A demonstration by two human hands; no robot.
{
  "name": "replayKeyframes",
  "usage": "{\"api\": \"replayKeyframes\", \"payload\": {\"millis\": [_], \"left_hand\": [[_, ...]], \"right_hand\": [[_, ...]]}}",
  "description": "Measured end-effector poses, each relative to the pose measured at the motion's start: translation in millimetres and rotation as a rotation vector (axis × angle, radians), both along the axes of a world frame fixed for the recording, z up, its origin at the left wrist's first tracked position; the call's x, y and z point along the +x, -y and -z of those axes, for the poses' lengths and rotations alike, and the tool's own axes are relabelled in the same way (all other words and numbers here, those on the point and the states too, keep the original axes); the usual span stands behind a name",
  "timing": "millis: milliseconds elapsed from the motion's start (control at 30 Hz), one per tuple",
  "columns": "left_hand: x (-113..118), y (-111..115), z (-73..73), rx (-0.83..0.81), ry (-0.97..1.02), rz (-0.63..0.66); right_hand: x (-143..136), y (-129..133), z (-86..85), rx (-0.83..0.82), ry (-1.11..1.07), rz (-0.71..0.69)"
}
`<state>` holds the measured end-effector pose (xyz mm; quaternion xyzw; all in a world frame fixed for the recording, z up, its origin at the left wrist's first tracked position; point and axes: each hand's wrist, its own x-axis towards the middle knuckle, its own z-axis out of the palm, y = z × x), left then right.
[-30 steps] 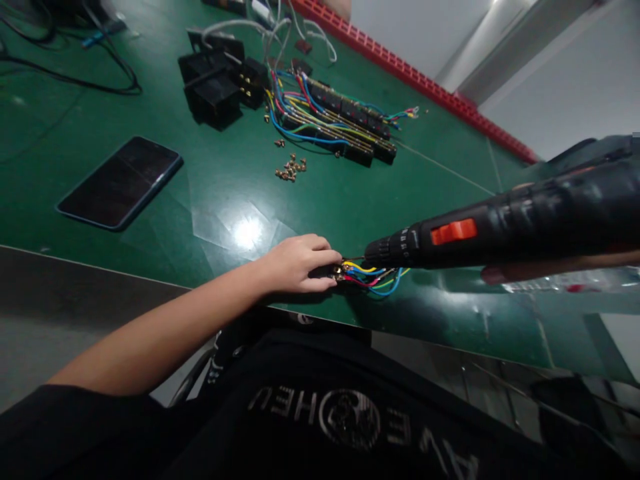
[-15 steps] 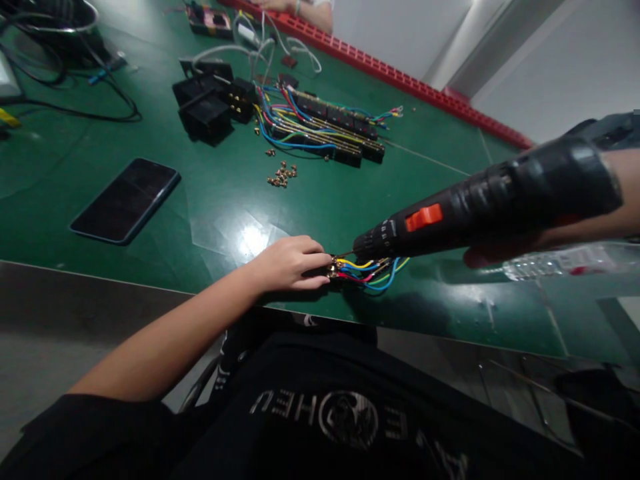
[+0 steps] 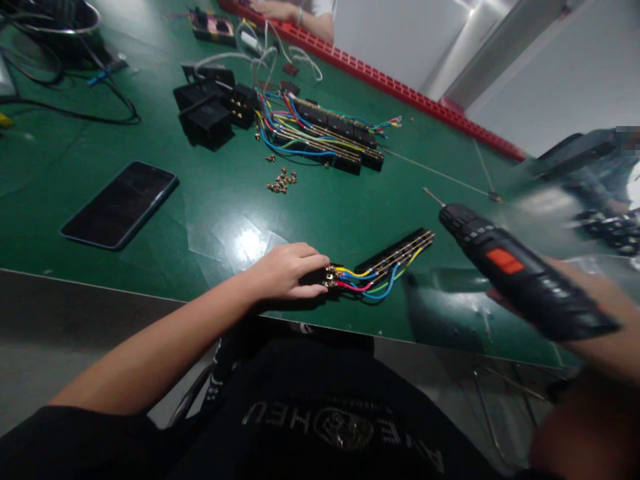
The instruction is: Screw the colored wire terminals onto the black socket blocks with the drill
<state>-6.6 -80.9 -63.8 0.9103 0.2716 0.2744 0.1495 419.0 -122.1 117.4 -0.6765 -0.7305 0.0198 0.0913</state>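
My left hand grips a small black terminal block with brass screws at the table's front edge. Yellow, blue, red and green wires run from the block to a black strip with metal bars, lying slanted to its right. On the right, my right hand is wrapped round a black power screwdriver with an orange switch, largely hidden behind it. The driver's bit points up and left, in the air, apart from the block and strip.
Loose brass screws lie mid-table, with a phone to the left. Wired black strips and a black housing sit farther back. Another person's hand rests beyond the red edging.
The screwdriver, in my right hand, has moved right, off the terminal block, and turned so its bit points up-left. The slanted strip is now uncovered. My left hand keeps its grip.
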Motion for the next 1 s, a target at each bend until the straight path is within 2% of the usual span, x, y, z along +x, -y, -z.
{"api": "replayKeyframes", "payload": {"millis": [33,67,200,267,333,500,667,800,900,1000], "left_hand": [[0.1,-0.1,0.5,-0.011,0.005,-0.007],[0.2,-0.3,1.0,-0.02,0.007,-0.014],[0.2,-0.6,1.5,-0.041,0.02,-0.034],[0.1,-0.3,1.0,-0.052,0.021,-0.047],[0.0,0.6,0.2,-0.069,0.009,-0.076],[0.3,4.5,-2.6,-0.143,-0.029,-0.15],[-0.3,5.6,-2.1,-0.153,-0.033,-0.174],[-1.2,4.3,-0.2,-0.142,-0.007,-0.199],[-1.6,3.7,-0.9,-0.146,0.006,-0.212],[-1.5,3.5,-2.4,-0.146,0.014,-0.211]], "right_hand": [[1.6,11.5,11.9,-0.077,0.003,-0.028],[2.2,22.5,26.9,-0.114,0.052,0.012],[1.6,49.4,92.6,-0.1,0.496,0.2],[4.2,50.8,115.7,-0.172,0.502,0.215],[9.2,47.0,129.7,-0.246,0.45,0.243],[20.2,31.5,141.3,-0.278,0.394,0.349],[26.9,18.6,145.7,-0.206,0.418,0.322],[30.8,8.6,149.5,-0.211,0.378,0.314],[32.3,2.2,148.8,-0.246,0.388,0.302],[30.4,0.7,141.0,-0.298,0.414,0.298]]}}
